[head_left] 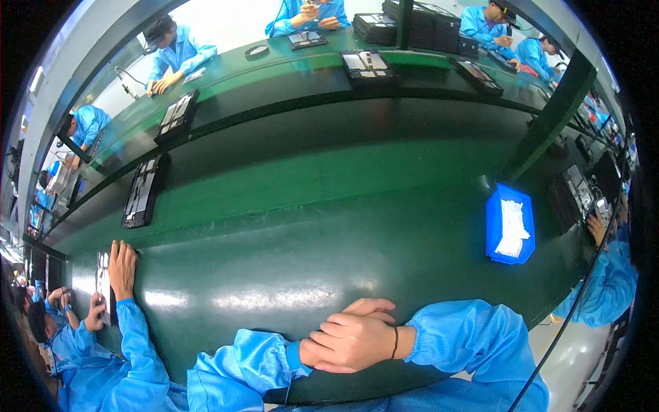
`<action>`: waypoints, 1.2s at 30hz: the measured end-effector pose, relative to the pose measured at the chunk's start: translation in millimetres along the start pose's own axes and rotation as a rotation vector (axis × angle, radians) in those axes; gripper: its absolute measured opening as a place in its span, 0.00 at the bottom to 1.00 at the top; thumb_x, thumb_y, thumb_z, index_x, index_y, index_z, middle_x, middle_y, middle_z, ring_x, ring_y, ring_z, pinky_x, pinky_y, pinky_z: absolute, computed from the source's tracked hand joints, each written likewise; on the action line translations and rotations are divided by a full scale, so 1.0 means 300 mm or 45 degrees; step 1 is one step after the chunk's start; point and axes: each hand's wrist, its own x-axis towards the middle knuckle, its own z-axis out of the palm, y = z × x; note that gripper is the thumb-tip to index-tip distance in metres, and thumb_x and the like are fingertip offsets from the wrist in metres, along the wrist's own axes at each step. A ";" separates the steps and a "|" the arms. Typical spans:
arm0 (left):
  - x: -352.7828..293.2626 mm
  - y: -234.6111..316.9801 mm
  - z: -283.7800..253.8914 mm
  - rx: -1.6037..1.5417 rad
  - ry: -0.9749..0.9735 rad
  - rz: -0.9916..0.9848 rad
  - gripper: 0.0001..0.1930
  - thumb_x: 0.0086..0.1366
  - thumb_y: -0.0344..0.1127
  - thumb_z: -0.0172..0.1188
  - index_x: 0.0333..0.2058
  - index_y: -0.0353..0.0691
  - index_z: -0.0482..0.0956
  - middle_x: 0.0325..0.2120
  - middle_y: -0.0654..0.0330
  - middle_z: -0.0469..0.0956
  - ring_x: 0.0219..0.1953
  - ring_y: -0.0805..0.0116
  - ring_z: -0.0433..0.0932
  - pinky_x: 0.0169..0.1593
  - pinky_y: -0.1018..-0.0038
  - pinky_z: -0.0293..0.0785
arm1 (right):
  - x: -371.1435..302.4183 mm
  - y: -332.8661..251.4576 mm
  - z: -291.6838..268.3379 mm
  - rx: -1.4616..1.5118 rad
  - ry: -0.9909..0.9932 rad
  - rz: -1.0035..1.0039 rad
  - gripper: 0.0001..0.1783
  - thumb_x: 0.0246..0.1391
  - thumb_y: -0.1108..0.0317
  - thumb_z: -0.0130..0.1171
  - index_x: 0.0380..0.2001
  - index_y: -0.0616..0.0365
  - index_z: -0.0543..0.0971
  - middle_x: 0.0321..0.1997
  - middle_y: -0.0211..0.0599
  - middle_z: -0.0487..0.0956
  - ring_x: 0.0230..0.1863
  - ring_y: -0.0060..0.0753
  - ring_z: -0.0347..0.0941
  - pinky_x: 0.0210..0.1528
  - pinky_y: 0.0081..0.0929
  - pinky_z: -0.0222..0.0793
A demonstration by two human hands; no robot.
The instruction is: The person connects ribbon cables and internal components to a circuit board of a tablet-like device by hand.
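Observation:
My two hands rest crossed at the near edge of the green table (288, 261). My right hand (357, 341), with a thin black band at its wrist, lies on top and has its fingers wrapped over the left hand and wrist. Beneath it, my left hand (369, 306) shows only in part. Its visible fingers point to the right and look loosely stretched, with nothing in them; the rest is covered. Neither hand touches a tool or part. Both forearms wear blue sleeves.
A blue bin (492, 230) with white pieces stands at the right. At the left, a co-worker's hands (122, 271) work on a flat device. Black trays (143, 192) with parts stand farther off. A metal frame (549, 130) rises at the right. Other people sit around.

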 end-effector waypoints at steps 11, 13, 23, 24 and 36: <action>0.039 -0.165 0.009 0.104 -0.041 -0.061 0.19 0.68 0.42 0.39 0.48 0.46 0.78 0.45 0.60 0.79 0.50 0.72 0.77 0.55 0.73 0.72 | -0.008 -0.003 0.015 0.019 -0.002 0.020 0.21 0.53 0.51 0.57 0.35 0.60 0.78 0.32 0.37 0.78 0.32 0.35 0.73 0.41 0.30 0.67; -0.006 -0.148 0.000 0.173 -0.014 -0.011 0.18 0.68 0.41 0.40 0.47 0.46 0.78 0.44 0.60 0.79 0.49 0.72 0.77 0.54 0.74 0.72 | -0.013 0.007 0.028 -0.018 0.053 0.006 0.19 0.54 0.50 0.55 0.31 0.57 0.76 0.28 0.33 0.74 0.30 0.33 0.70 0.38 0.29 0.63; -0.003 -0.016 -0.003 0.546 0.191 0.217 0.16 0.67 0.35 0.42 0.44 0.48 0.79 0.39 0.62 0.80 0.43 0.72 0.80 0.48 0.75 0.75 | -0.011 0.014 0.025 -0.042 0.098 -0.011 0.18 0.56 0.50 0.53 0.27 0.55 0.75 0.24 0.31 0.71 0.28 0.31 0.68 0.36 0.29 0.60; 0.010 0.001 -0.010 0.583 0.214 0.241 0.16 0.66 0.35 0.42 0.44 0.48 0.80 0.38 0.62 0.80 0.42 0.72 0.80 0.47 0.75 0.76 | -0.011 0.014 0.017 -0.045 0.100 -0.012 0.18 0.56 0.50 0.53 0.27 0.55 0.75 0.24 0.31 0.71 0.28 0.31 0.68 0.36 0.29 0.60; -0.004 0.047 -0.067 0.103 -0.089 -0.233 0.27 0.67 0.46 0.36 0.59 0.39 0.68 0.52 0.53 0.75 0.58 0.63 0.72 0.63 0.71 0.65 | -0.017 0.005 0.013 -0.030 -0.045 0.026 0.20 0.54 0.50 0.56 0.34 0.57 0.77 0.32 0.35 0.78 0.30 0.33 0.73 0.40 0.29 0.66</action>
